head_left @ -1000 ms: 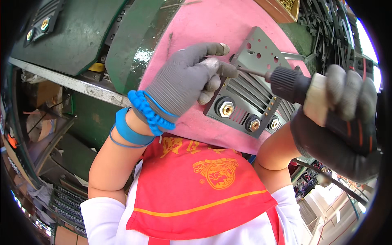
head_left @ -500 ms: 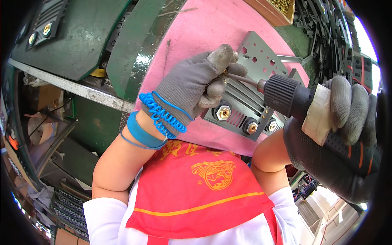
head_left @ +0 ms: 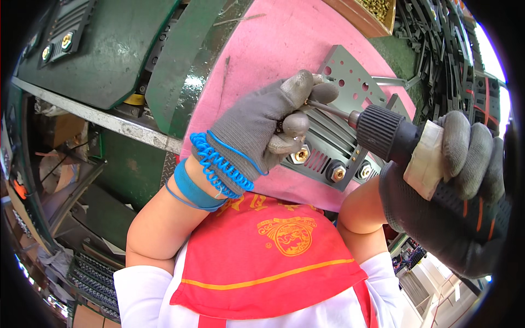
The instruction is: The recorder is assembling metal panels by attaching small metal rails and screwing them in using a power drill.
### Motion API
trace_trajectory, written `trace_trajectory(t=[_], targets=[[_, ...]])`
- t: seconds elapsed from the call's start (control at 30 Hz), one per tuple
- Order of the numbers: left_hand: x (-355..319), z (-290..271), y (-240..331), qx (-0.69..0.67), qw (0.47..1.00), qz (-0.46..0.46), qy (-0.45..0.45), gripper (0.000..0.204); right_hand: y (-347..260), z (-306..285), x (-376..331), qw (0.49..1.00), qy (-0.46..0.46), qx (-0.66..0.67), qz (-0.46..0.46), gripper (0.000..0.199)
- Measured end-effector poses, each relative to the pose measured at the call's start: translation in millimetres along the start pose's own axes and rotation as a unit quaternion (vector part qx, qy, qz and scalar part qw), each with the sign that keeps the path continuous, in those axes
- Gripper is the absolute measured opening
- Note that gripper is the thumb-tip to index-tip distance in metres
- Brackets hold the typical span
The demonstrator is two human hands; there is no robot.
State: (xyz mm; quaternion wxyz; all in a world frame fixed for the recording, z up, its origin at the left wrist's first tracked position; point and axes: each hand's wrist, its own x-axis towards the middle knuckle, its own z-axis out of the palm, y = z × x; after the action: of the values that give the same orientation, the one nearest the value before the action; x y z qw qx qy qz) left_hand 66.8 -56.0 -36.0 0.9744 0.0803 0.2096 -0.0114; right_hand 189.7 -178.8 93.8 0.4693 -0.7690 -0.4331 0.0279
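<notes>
My gloved right hand (head_left: 465, 164) is wrapped round a black powered screwdriver (head_left: 383, 131) with a ribbed collar and tape on its body. Its thin metal bit (head_left: 331, 109) points left to the fingers of my left hand (head_left: 268, 120). That hand, in a grey glove, is closed, its fingertips pinching a small brass-coloured piece (head_left: 307, 102) at the bit's tip; its exact kind is too small to tell. Beneath both hands lies a grey metal bracket assembly (head_left: 350, 71) with holes, slots and ribs. Several brass-centred hex nuts (head_left: 338, 174) sit along its near edge.
A pink mat (head_left: 273, 44) covers the bench under the bracket. Beyond it stands a wooden box (head_left: 377, 11) of small brass parts, with a heap of dark metal strips (head_left: 437, 49) at right. A similar assembly (head_left: 65, 33) rests on the green surface at far left.
My left hand has shifted slightly right and nearer to me, with its fingertips still at the bit. The screwdriver and my right hand have dropped a little toward me.
</notes>
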Motion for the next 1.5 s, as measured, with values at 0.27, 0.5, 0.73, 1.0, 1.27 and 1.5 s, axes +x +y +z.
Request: trace_trajectory(t=[0.27, 0.5, 0.73, 1.0, 1.27, 1.5], targets=[[-11.2, 15.1, 9.2, 0.129, 0.973, 0.034, 0.191, 0.048, 24.1, -8.4, 1.9, 0.924, 0.037, -0.352, -0.142, 0.022], [15.4, -5.0, -13.5, 0.613, 0.748, 0.225, 0.124, 0.054, 49.6, 0.0, 30.4, 0.881, -0.039, 0.471, -0.016, 0.029], [21.5, -7.0, -20.6, 0.647, 0.704, 0.252, 0.146, 0.047, 65.6, 19.7, 23.7, 0.980, 0.003, 0.097, -0.176, 0.026], [21.1, -9.6, -25.2, 0.633, 0.703, 0.278, 0.165, 0.042, 45.2, 48.6, 25.2, 0.918, 0.051, 0.391, -0.043, 0.044], [19.4, -6.1, -24.1, 0.630, 0.709, 0.273, 0.161, 0.041, 67.9, 47.4, 44.9, 0.857, -0.192, 0.476, -0.045, 0.061], [18.4, -3.6, -21.7, 0.649, 0.699, 0.257, 0.158, 0.042, 61.9, 36.2, 36.0, 0.840, -0.247, 0.476, -0.084, 0.053]])
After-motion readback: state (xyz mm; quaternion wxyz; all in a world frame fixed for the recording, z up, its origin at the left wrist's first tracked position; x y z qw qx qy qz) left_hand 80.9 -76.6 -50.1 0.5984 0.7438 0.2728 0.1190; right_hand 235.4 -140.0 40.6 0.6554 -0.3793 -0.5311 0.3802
